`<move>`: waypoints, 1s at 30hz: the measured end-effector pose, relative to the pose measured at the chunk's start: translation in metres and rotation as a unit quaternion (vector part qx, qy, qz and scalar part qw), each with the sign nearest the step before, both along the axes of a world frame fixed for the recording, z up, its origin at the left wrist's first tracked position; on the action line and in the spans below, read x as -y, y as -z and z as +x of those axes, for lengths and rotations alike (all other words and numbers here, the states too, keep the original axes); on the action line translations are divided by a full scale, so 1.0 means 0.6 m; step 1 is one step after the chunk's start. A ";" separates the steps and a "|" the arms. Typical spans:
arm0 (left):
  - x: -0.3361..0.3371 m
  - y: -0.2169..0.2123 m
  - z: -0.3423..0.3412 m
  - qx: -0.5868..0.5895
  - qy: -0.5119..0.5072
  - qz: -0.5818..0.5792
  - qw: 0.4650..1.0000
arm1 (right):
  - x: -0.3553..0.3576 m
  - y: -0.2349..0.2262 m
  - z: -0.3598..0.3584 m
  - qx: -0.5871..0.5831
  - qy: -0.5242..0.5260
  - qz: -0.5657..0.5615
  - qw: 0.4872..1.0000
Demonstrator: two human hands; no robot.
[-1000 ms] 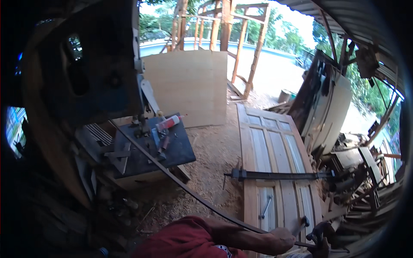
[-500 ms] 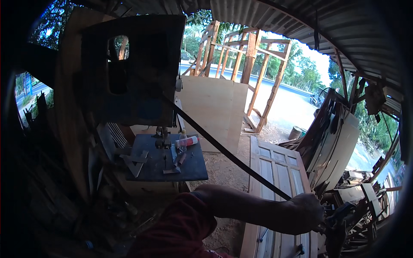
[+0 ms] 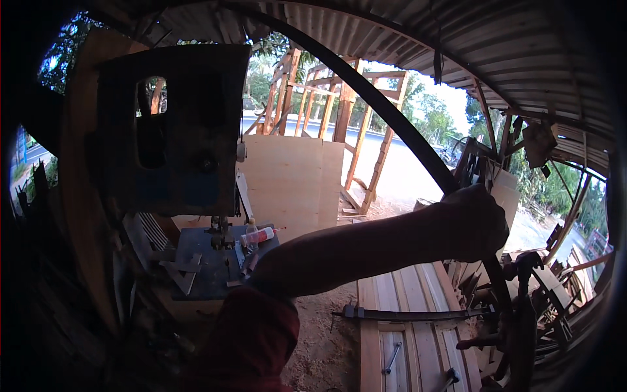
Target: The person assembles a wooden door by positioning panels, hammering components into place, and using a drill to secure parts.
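Observation:
My left hand [image 3: 475, 222], on an arm with a dark red sleeve, is closed around a long dark metal bar clamp [image 3: 385, 111]. The bar rises from my fist toward the upper left, tilted under the roof. Its lower end has a jaw [image 3: 524, 264] at the right. Below that jaw my right hand [image 3: 518, 330], dark in shadow, appears wrapped around the clamp's lower end; its fingers show only in part. Beneath lies a panelled wooden door [image 3: 408, 287], with another bar clamp [image 3: 418, 315] across it. A wrench [image 3: 392, 358] rests on the door.
At left stands a band saw [image 3: 176, 130] with a dark table [image 3: 202, 245] bearing a bottle [image 3: 258, 236] and loose pieces. Behind are a plywood sheet [image 3: 290, 176] and a timber frame [image 3: 343, 111]. Scrap wood [image 3: 555, 294] crowds the right; corrugated roofing [image 3: 392, 32] hangs overhead.
My left hand has risen, swinging the bar clamp's far end upward. The clamp lying across the door has come into view, and my gaze has shifted slightly to the right.

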State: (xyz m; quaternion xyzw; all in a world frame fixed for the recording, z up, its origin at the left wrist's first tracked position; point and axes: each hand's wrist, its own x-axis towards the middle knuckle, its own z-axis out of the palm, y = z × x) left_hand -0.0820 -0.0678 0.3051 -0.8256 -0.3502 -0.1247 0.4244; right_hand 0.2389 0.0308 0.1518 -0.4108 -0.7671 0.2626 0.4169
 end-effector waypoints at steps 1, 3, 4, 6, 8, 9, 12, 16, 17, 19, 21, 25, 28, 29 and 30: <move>-0.008 -0.010 -0.011 0.000 0.009 -0.029 1.000 | 0.044 -0.031 -0.024 -0.010 -0.006 -0.059 0.998; -0.038 -0.017 -0.040 -0.008 0.073 -0.088 0.993 | 0.095 -0.066 -0.030 -0.005 -0.070 -0.144 0.987; -0.040 -0.020 -0.047 -0.019 0.099 -0.131 0.986 | 0.089 -0.057 -0.032 -0.009 -0.135 -0.192 0.972; -0.046 -0.026 -0.023 0.054 0.028 -0.312 0.948 | 0.134 -0.054 -0.013 -0.014 -0.171 -0.265 0.949; -0.098 0.004 -0.016 0.070 0.036 -0.371 0.925 | 0.160 -0.023 -0.011 -0.034 -0.185 -0.282 0.941; -0.107 0.022 -0.031 0.071 -0.008 -0.398 0.915 | 0.126 0.024 -0.040 -0.024 -0.180 -0.291 0.939; -0.168 0.060 -0.068 0.109 0.038 -0.414 0.903 | 0.133 0.070 -0.102 -0.016 -0.069 -0.199 0.977; -0.293 0.171 -0.021 0.256 0.204 -0.063 0.943 | 0.086 0.108 -0.103 -0.063 0.034 -0.168 0.983; -0.316 0.208 0.025 0.338 0.212 0.021 0.917 | 0.071 0.133 -0.084 -0.050 0.087 -0.140 0.985; -0.351 0.287 0.083 0.576 0.182 -0.016 0.797 | 0.033 0.179 -0.079 -0.034 0.148 -0.073 0.986; -0.362 0.349 0.132 0.762 0.153 -0.323 0.540 | 0.008 0.209 -0.083 -0.070 0.175 -0.050 0.981; -0.418 0.430 0.179 0.688 0.285 -0.626 0.233 | -0.026 0.241 -0.131 -0.023 0.237 0.015 0.971; -0.472 0.443 0.211 0.684 0.325 -0.613 0.222 | -0.070 0.257 -0.149 -0.036 0.274 -0.032 0.960; -0.486 0.445 0.226 0.696 0.320 -0.599 0.233 | -0.081 0.262 -0.148 -0.091 0.256 -0.065 0.960; -0.485 0.433 0.259 0.715 0.288 -0.601 0.212 | -0.095 0.273 -0.135 -0.146 0.239 -0.095 0.955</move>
